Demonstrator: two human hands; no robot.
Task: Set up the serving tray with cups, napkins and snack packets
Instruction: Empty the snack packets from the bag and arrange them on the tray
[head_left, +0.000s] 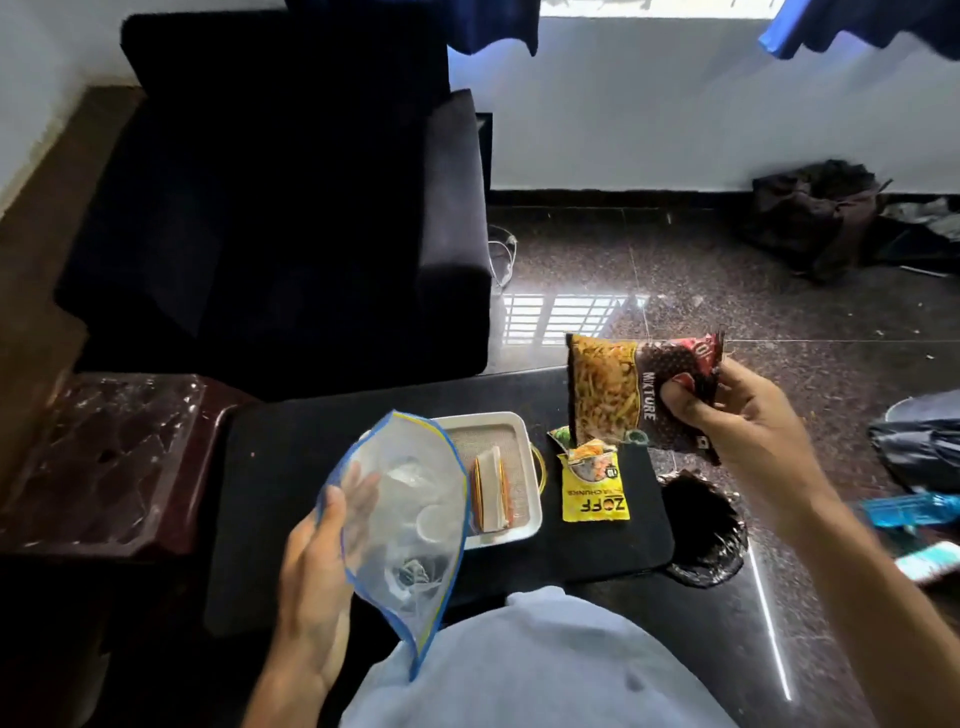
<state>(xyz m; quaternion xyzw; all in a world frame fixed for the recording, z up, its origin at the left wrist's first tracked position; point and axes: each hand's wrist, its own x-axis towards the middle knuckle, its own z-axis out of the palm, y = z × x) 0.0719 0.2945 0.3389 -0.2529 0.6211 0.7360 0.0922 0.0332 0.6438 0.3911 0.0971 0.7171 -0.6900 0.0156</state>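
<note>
A white serving tray (527, 527) lies on a black table (291, 467) in front of me. Folded napkins (491, 488) stand inside the tray. My left hand (317, 571) holds a clear zip bag with a blue edge (410, 519) in front of the tray's left half; pale round shapes show through the bag. My right hand (737, 426) grips a dark mixture snack packet (618, 395) in the air above the table's right end. A yellow snack packet (595, 496) lies on the table right of the tray, with a small green packet (562, 436) just behind it.
A dark sofa (291, 208) stands behind the table. A glossy dark side table (98, 457) is to the left. On the stone floor to the right are a black bag-lined bin (706, 530), a blue bottle (909, 509) and dark clothes (821, 218).
</note>
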